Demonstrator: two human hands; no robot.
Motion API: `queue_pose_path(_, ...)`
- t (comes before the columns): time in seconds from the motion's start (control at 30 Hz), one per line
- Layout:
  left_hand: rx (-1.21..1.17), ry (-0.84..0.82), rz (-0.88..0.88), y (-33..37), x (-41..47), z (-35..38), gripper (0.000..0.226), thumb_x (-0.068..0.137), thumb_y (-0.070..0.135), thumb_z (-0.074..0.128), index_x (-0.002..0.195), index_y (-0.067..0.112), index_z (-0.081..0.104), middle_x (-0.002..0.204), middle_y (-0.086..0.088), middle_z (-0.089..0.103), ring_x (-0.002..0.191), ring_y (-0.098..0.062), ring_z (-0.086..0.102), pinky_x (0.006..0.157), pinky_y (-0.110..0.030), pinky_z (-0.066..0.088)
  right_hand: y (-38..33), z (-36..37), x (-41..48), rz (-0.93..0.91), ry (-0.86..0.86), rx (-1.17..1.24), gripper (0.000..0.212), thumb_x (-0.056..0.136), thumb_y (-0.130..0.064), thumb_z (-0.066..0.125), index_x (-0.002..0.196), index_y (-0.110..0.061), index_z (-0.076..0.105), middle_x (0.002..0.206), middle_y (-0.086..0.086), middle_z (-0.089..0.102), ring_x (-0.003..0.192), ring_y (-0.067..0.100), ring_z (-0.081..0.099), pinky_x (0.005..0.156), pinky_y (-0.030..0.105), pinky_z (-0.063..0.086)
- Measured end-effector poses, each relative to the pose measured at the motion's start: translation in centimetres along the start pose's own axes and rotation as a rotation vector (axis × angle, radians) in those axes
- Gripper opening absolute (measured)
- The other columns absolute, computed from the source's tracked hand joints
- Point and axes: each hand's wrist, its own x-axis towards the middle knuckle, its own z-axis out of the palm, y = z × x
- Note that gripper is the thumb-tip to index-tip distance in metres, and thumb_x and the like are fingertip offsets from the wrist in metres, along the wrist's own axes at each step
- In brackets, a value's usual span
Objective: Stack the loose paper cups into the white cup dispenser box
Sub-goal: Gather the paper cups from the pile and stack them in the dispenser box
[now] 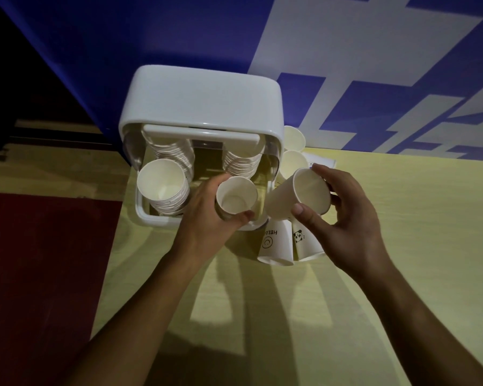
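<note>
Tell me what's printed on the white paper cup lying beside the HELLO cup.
A small black-and-white panda on the white paper cup, clearest in the head view.
</note>
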Motion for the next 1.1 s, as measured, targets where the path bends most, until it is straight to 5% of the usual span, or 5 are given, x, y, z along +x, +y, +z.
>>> queue_pose_path(0.3, -0.192, 0.010, -0.041, 1.5, -2.3, -2.1, 0.071, 0.091, 0.045, 0.063, 0.157, 0.038, 0.038, 0.160, 0.012, 0.043, 0.147, -0.005, 0.041, 0.118, -0.040, 0.042, -2.9, 2.8, 1.1, -0.033, 0.037, 0.127, 0.079, 0.072, -0.046, 0.090, 0.141, -0.025, 0.057, 0.136, -0.010, 0.063, 0.128, 0.015, 0.060, 0.102, 0.046, 0.053)
queue_pose_path(0.5, -0.328, 0.090, 0.038, 5.2, -2.5, -3.2, 0.047, 0.105, 0.038, 0.045, 0.147, 0.022, 0.056, 0.133, 0.011, 0.067, 0.124, -0.001, 0.061, 0.096, -0.013, 0.047, -4.0, 6.5, 1.5, -0.122, 0.024, 0.098, 0.079, 0.073, -0.041, 0.093, 0.139, -0.012, 0.058, 0.132, -0.004, 0.065, 0.125, 0.013, 0.061, 0.099, 0.043, 0.053)
queue_pose_path(0.8, -0.314, 0.107, -0.040, 4.0, -2.0, -2.2, 0.046, 0.103, 0.036, 0.042, 0.143, 0.025, 0.061, 0.134, 0.011, 0.066, 0.125, -0.003, 0.060, 0.100, -0.025, 0.051, -3.2, 8.3, 1.2, -0.170, -0.003, 0.041, 0.073, 0.073, -0.041, 0.091, 0.133, -0.013, 0.062, 0.129, -0.004, 0.067, 0.121, 0.012, 0.063, 0.102, 0.034, 0.051)
queue_pose_path(0.93, -0.278, 0.093, -0.040, 3.3, -1.7, -1.7, 0.038, 0.106, 0.028, 0.044, 0.138, 0.028, 0.064, 0.129, 0.018, 0.067, 0.122, 0.002, 0.060, 0.098, -0.017, 0.049, -2.4, 8.8, 1.3, -0.195, -0.016, 0.002, 0.073, 0.072, -0.038, 0.092, 0.132, -0.010, 0.063, 0.125, -0.011, 0.061, 0.118, 0.003, 0.057, 0.102, 0.014, 0.042)
queue_pose_path(1.1, -0.190, 0.059, -0.059, 2.0, -1.2, -1.1, 0.036, 0.109, 0.021, 0.044, 0.141, 0.024, 0.062, 0.131, 0.008, 0.068, 0.119, -0.003, 0.062, 0.092, -0.012, 0.049, -0.6, 9.6, 1.7, -0.191, -0.085, -0.051, 0.076, 0.072, -0.038, 0.093, 0.135, -0.008, 0.062, 0.129, 0.002, 0.066, 0.121, 0.013, 0.060, 0.103, 0.017, 0.044)
